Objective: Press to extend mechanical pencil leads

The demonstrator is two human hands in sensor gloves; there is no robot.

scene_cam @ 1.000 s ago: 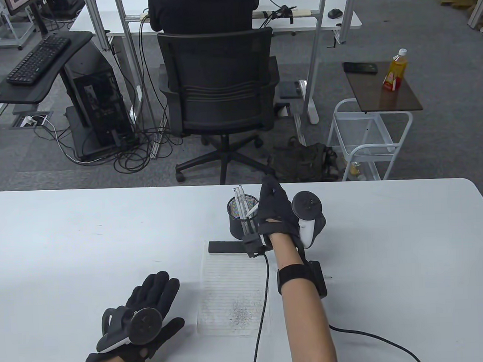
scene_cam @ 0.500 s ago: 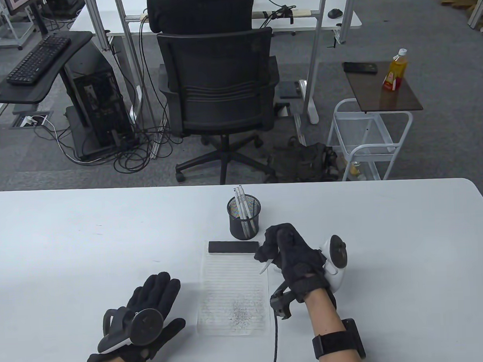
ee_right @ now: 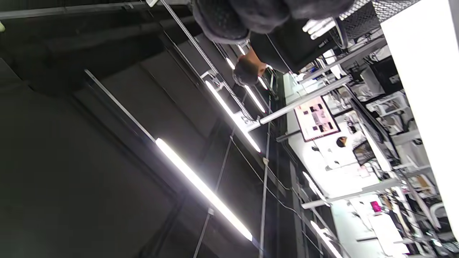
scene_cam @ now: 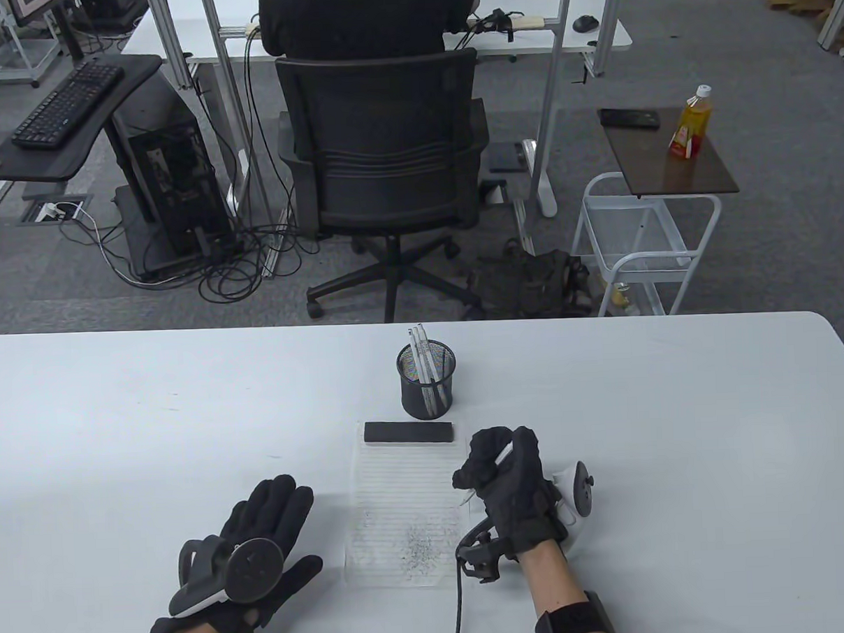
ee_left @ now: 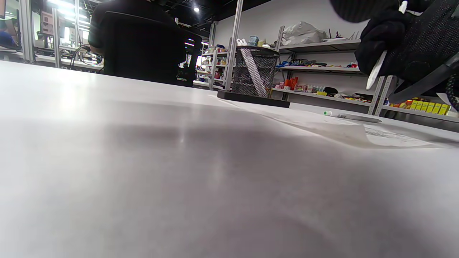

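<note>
My right hand point(scene_cam: 483, 469) grips a white mechanical pencil point(scene_cam: 502, 455) in a fist, tip pointing down at the right edge of the lined paper point(scene_cam: 402, 499). The left wrist view shows the same hand point(ee_left: 391, 43) with the pencil point(ee_left: 374, 73) held above the table. My left hand point(scene_cam: 273, 505) rests flat and open on the table, left of the paper, holding nothing. A black mesh cup point(scene_cam: 427, 386) behind the paper holds several white pencils point(scene_cam: 421, 351).
A black rectangular block point(scene_cam: 408, 432) lies across the paper's top edge. Grey scribbles point(scene_cam: 418, 544) mark the paper's lower part. Another pencil point(ee_left: 353, 116) lies on the table past the paper in the left wrist view. The table's far edge point(scene_cam: 185, 328) runs behind the cup.
My right hand lifted a white pencil out of the cup, drew it back toward me and turned it tip-down beside the paper. My left hand has not moved.
</note>
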